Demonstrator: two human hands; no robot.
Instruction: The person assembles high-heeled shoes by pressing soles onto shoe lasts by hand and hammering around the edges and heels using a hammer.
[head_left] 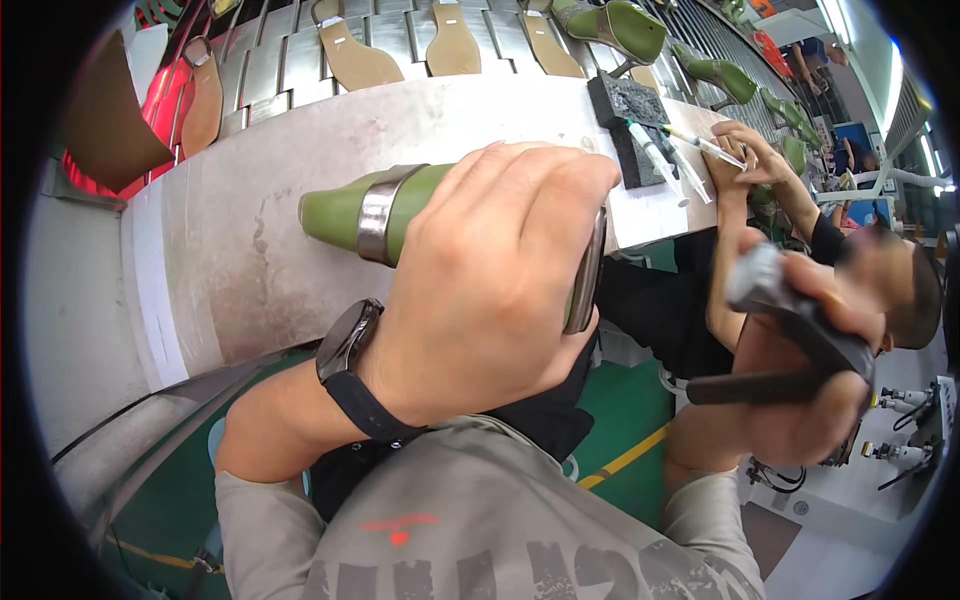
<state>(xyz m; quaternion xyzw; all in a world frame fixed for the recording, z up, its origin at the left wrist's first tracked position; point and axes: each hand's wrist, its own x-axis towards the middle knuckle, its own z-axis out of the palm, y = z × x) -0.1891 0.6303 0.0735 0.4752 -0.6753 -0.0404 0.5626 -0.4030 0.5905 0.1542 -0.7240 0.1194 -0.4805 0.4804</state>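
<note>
My left hand [500,270] is wrapped over one end of a green shoe last [335,216] above the pale worktable. A shiny metal band [376,215] circles the last, and its tapered end points left. Along the gripped end, beside my thumb, runs a dark-edged plate [588,275]; my fingers hide the rest. Off to the right, raised away from the table, my right hand [800,390] is closed round a dark hand tool [750,388] with a grey head. Motion blur hides the tool's exact kind.
A dark foam block [632,125] and syringes [660,160] lie at the table's right end, where a co-worker's hands [745,155] work close by. Beyond the table [230,260], a slatted metal conveyor [285,60] carries brown insoles [455,40] and green lasts [630,30].
</note>
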